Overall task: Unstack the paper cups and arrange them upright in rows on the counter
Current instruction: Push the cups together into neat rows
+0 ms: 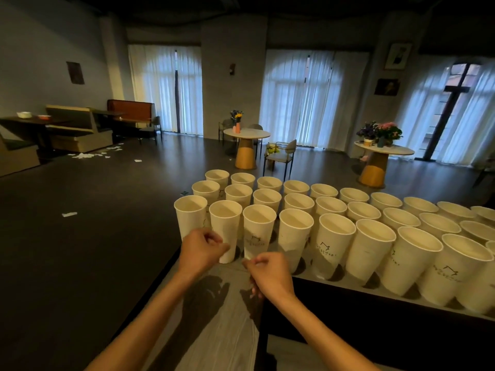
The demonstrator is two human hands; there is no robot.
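Paper cups [337, 236]: white, all upright, rims up, standing in three rows on the counter [187, 295]. The rows run from the left end off past the right edge of view.
Stack: none in view, so unstacking looks done or nearly done.
Left hand [202, 250]: fingers curled, right in front of the second front cup [227, 218]. Can't tell if it grips the wall or just sits in front of it.
Right hand [270, 275]: fingers curled, low over the counter in front of the third front cup. Can't tell if it pinches anything.
Step (my read): trimming the front-left corner into line.
How to do it well: hold the cup low on its wall and slide it rather than lift. Keep the wrist clear of neighbouring rims, since empty cups tip easily and could knock the row over. Line up by rim against the row behind.
Cup count: back 10, middle 9, front 8 plus a partial one at the right edge. About 28 visible.
Hands: 2.
Plastic sleeve [230, 338]: 1, clear, lying flat on the near counter.
Round tables [246, 133]: 2, with flowers, well behind.
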